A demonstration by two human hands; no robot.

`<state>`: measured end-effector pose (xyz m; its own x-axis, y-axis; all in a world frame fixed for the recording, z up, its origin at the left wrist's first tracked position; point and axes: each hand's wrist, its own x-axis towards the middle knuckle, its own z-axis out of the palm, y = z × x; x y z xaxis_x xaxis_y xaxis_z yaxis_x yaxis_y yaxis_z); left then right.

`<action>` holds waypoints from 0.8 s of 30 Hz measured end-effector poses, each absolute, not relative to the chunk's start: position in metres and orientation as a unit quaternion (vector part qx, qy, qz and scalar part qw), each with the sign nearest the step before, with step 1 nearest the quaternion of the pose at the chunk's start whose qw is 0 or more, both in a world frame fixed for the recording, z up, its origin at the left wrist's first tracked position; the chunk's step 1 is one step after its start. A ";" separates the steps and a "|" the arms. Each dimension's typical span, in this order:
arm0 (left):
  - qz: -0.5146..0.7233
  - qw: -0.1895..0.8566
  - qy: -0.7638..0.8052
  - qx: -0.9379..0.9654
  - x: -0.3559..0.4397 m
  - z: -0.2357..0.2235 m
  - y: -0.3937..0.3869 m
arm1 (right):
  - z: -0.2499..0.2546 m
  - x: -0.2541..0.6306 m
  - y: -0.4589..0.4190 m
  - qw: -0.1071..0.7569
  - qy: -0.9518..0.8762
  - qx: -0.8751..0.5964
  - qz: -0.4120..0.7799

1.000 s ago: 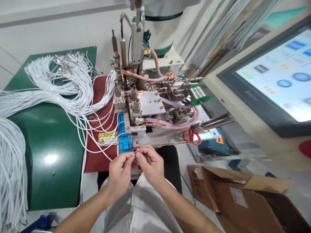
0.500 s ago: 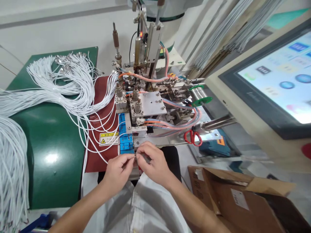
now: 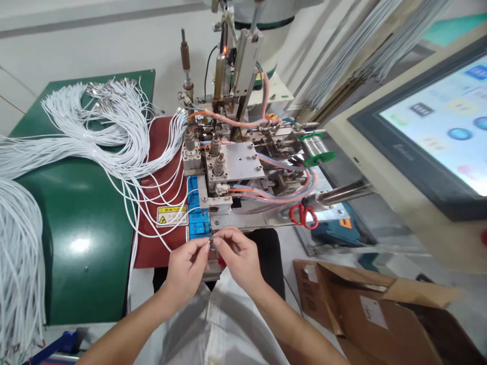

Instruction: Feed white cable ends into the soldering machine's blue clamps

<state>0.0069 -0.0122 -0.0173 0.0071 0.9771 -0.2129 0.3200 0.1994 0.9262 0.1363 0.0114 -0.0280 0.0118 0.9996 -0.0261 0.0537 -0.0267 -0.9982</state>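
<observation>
Left hand [image 3: 187,264], right hand [image 3: 240,261]: fingers pinching a tiny piece [image 3: 210,242] (indistinct)
Blue plastic fixture [image 3: 198,229]: thin white cables [image 3: 193,209] already on, piece still off

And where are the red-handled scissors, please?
In the head view, the red-handled scissors are right of centre, at the metal plate's near edge, beside the steel tube, farther right than the right hand.

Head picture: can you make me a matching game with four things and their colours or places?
Column one:
1. Left hand
2. Cables
3. Scissors
4. Spool

Column two:
A. Green rims
B. White
C. Fingertips close to those of the right hand
D. Red handles

Right pairs: 1-C, 2-B, 3-D, 4-A
</observation>
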 end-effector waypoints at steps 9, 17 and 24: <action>0.390 0.472 0.610 0.503 0.012 -0.019 -0.011 | -0.031 0.124 0.008 0.494 -0.427 -0.536 0.535; 0.316 0.444 0.619 0.566 -0.006 -0.016 -0.001 | -0.043 0.139 0.015 0.451 -0.665 -0.536 0.259; 0.239 0.287 0.574 0.729 -0.033 -0.016 0.015 | -0.046 0.142 0.029 0.356 -0.662 -0.578 0.319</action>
<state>-0.0330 0.0145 -0.0164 0.2266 0.9738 0.0179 0.6997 -0.1756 0.6926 0.1418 0.0293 -0.0461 -0.0791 0.9916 0.1021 0.5381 0.1287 -0.8330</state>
